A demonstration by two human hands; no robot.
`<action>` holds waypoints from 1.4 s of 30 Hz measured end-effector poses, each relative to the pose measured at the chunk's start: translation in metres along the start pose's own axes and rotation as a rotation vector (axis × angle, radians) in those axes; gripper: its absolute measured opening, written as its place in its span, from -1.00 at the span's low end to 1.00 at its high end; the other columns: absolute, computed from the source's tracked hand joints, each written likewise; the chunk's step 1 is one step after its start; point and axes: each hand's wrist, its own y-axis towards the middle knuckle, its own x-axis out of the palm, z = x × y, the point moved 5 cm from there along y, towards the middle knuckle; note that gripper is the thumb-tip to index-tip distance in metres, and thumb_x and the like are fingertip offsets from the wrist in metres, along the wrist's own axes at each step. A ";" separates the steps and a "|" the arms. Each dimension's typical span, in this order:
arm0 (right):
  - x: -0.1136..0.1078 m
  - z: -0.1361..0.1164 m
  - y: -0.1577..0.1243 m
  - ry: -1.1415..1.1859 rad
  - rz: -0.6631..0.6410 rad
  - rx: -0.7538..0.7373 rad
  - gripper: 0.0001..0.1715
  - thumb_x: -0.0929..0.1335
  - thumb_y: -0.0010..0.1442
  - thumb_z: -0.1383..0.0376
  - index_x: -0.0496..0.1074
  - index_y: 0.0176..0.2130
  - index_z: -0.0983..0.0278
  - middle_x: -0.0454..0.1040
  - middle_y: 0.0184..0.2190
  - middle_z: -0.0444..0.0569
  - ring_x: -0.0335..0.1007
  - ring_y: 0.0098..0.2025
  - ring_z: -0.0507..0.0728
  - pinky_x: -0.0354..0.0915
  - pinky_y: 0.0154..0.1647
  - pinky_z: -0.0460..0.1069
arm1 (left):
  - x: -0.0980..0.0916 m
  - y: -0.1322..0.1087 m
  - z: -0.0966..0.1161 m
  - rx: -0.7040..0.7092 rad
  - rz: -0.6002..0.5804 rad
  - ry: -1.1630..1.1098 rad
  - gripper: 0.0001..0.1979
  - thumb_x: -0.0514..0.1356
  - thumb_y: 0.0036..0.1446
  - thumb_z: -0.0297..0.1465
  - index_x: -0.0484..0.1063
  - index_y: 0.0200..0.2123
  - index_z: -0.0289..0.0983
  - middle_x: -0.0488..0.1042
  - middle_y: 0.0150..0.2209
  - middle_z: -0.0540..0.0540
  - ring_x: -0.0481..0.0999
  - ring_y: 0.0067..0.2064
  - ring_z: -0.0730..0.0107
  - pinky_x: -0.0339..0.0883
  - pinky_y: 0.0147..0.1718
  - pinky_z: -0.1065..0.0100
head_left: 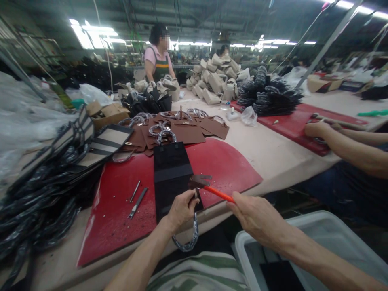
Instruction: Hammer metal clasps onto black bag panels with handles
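My right hand [254,212] is closed round the orange handle of a claw hammer [220,194]. The hammer's dark head is just above my left hand [183,208]. The left fingers are pinched at the near right edge of a black bag piece [171,165], on a small metallic thing I cannot make out. Wrapped handles show at the piece's far end, and another wrapped handle [195,232] hangs below my left hand. The black piece lies on a red board [224,157]. Left of it rest a thin metal rod [135,191] and a flat metal tool [138,204].
Brown bag pieces [188,132] lie just beyond the board. Black bag pieces [69,157] are heaped at left. A pale bin [321,218] stands below right. A co-worker's hand [317,130] works on another red board at right; another person [157,60] stands across the table.
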 end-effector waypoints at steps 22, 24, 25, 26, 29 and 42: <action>-0.037 -0.021 -0.004 0.275 0.404 -0.028 -0.72 0.26 0.34 0.21 0.22 -0.43 0.19 0.21 -0.67 -0.23 0.08 -0.69 0.01 -0.05 -0.62 -0.07 | -0.001 -0.002 -0.003 -0.015 0.003 -0.030 -0.88 0.15 0.21 -0.47 0.47 -0.21 -0.24 0.56 -0.24 -0.11 0.56 -0.23 0.31 0.42 -0.15 0.34; -0.003 -0.005 -0.009 0.136 0.042 0.018 -0.72 0.24 0.33 0.19 0.27 -0.42 0.21 0.29 -0.65 -0.17 0.13 -0.66 0.03 -0.08 -0.58 -0.04 | -0.001 -0.002 -0.003 -0.038 -0.012 -0.018 -0.88 0.14 0.22 -0.46 0.47 -0.21 -0.24 0.56 -0.26 -0.11 0.56 -0.24 0.31 0.42 -0.17 0.34; 0.010 0.006 -0.012 0.086 -0.083 0.067 -0.70 0.20 0.35 0.18 0.28 -0.40 0.22 0.32 -0.62 -0.14 0.16 -0.63 0.05 -0.07 -0.55 -0.03 | -0.001 -0.001 -0.003 -0.044 -0.015 -0.015 -0.88 0.14 0.22 -0.46 0.47 -0.21 -0.23 0.56 -0.26 -0.11 0.56 -0.24 0.30 0.42 -0.17 0.34; 0.020 0.018 -0.013 0.060 -0.166 0.116 -0.67 0.17 0.37 0.16 0.29 -0.38 0.22 0.34 -0.59 -0.12 0.19 -0.59 0.06 -0.05 -0.52 -0.03 | -0.001 -0.001 -0.002 -0.046 -0.017 -0.014 -0.86 0.14 0.22 -0.46 0.47 -0.19 -0.23 0.56 -0.25 -0.11 0.56 -0.23 0.30 0.42 -0.17 0.33; 0.040 0.049 -0.003 0.141 -0.221 0.228 -0.58 0.13 0.39 0.12 0.25 -0.44 0.23 0.32 -0.57 -0.13 0.21 -0.54 0.05 0.02 -0.48 -0.05 | -0.002 0.000 -0.001 -0.034 -0.022 -0.024 -0.81 0.14 0.20 -0.48 0.47 -0.13 -0.22 0.57 -0.21 -0.11 0.57 -0.21 0.30 0.42 -0.15 0.32; 0.138 0.011 0.029 0.091 -0.033 -0.023 -0.52 0.37 0.19 0.27 0.35 0.10 0.33 0.32 0.13 0.17 0.20 0.14 0.29 0.12 0.17 0.17 | -0.004 0.002 0.006 -0.074 -0.058 -0.017 -0.82 0.13 0.25 -0.44 0.46 -0.11 -0.22 0.57 -0.11 -0.10 0.57 -0.10 0.29 0.41 -0.06 0.32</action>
